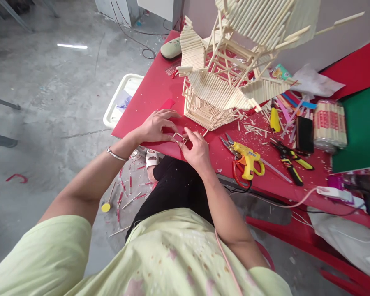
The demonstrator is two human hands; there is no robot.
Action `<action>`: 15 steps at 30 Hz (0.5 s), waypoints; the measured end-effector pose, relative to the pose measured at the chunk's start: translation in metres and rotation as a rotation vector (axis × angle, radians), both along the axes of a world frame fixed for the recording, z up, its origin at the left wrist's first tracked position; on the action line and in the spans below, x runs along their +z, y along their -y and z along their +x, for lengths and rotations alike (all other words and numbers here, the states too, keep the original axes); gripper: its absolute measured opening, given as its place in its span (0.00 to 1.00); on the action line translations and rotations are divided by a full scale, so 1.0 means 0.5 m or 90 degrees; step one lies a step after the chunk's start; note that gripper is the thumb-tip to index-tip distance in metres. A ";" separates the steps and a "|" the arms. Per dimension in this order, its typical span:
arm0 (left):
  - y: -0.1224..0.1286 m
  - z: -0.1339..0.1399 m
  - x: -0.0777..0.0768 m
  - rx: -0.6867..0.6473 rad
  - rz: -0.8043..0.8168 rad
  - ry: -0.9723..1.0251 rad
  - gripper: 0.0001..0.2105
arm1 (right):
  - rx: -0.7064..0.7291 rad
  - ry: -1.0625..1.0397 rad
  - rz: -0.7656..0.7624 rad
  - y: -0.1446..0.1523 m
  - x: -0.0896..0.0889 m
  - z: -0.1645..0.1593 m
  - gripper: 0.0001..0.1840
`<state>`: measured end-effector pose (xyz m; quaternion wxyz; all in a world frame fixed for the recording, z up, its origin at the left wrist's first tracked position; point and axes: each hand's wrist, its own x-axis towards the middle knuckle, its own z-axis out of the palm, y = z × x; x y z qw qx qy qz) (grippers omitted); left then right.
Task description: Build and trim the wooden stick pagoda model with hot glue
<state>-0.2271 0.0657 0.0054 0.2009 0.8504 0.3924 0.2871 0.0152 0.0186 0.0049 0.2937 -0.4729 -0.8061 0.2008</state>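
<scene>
Close to the red table's near edge, my left hand (157, 126) and my right hand (197, 151) pinch a small frame of wooden sticks (180, 135) between their fingertips. My left hand has it from the left, my right from the right; the fingers partly hide its shape. Just beyond stands a large model building of wooden sticks (216, 90) with slatted, sloping roofs. To the right of my right hand lie a yellow glue gun (247, 158) with a clear glue stick in it and orange-handled scissors (239, 168).
Pliers (288, 160), a yellow utility knife (274, 119), a black box-like object (304, 135) and a wrapped bundle of sticks (329, 123) lie on the right of the table (151, 88). Stick offcuts are scattered around. A pink cord (283, 205) runs along the front. A white bin (111, 109) stands left.
</scene>
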 end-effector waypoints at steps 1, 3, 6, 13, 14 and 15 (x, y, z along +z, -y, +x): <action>0.000 0.000 0.000 -0.001 0.001 -0.001 0.18 | 0.006 -0.007 0.004 -0.001 -0.002 0.002 0.31; 0.000 0.000 0.001 -0.003 0.002 -0.002 0.17 | 0.017 -0.018 0.009 -0.002 -0.004 0.006 0.31; 0.000 0.000 0.002 -0.001 -0.004 -0.003 0.17 | 0.038 -0.026 0.006 -0.002 -0.003 0.015 0.31; -0.001 -0.001 0.000 0.005 -0.008 -0.016 0.17 | 0.088 -0.061 -0.037 0.000 0.001 0.041 0.36; 0.000 -0.001 0.001 0.006 -0.009 -0.019 0.17 | 0.091 -0.068 -0.042 0.001 0.002 0.044 0.36; 0.000 0.000 0.002 0.007 -0.011 -0.021 0.17 | 0.093 -0.075 -0.046 0.002 0.003 0.045 0.36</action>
